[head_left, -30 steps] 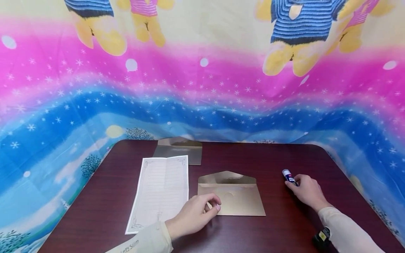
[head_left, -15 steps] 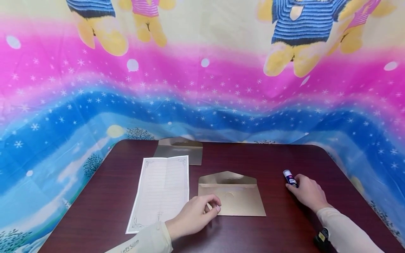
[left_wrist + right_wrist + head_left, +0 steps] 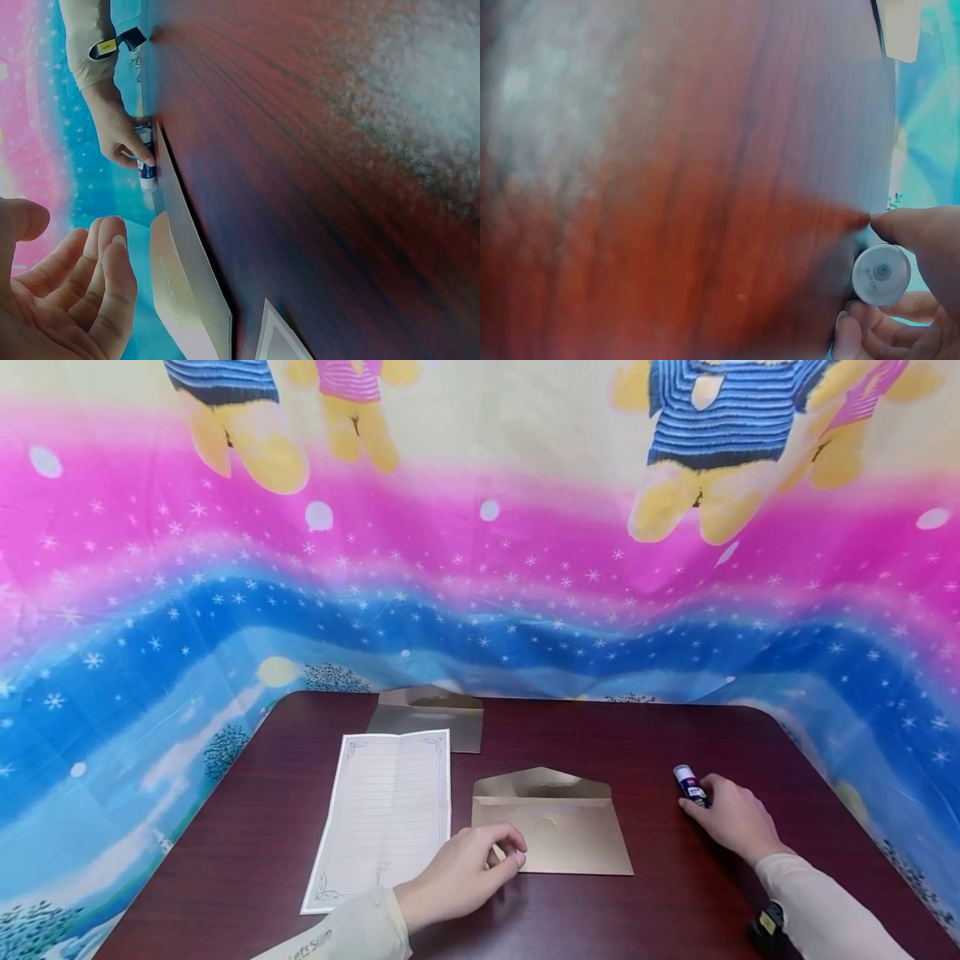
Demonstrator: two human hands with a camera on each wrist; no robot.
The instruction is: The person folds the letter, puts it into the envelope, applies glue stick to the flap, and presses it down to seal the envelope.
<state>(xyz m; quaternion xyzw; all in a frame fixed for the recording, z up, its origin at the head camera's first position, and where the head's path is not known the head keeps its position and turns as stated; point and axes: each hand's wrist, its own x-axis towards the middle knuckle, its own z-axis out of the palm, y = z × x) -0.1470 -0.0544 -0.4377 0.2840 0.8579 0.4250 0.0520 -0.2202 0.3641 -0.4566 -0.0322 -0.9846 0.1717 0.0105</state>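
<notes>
gripping glue stick (image 3: 691,784), right hand (image 3: 735,818) partly covers it; label (image 3: 695,792) illegible

And there it is, bottom of the frame, left of centre: "LetsSlim", in dark lettering along the cream fabric sleeve (image 3: 352,927)! Over at right, the white-and-dark-blue cylindrical stick (image 3: 691,785) sports a printed label, too small to read. Upper left in the left wrist view, a small yellow rectangular sticker (image 3: 107,48) bears dark print, too blurred to make out.
</notes>
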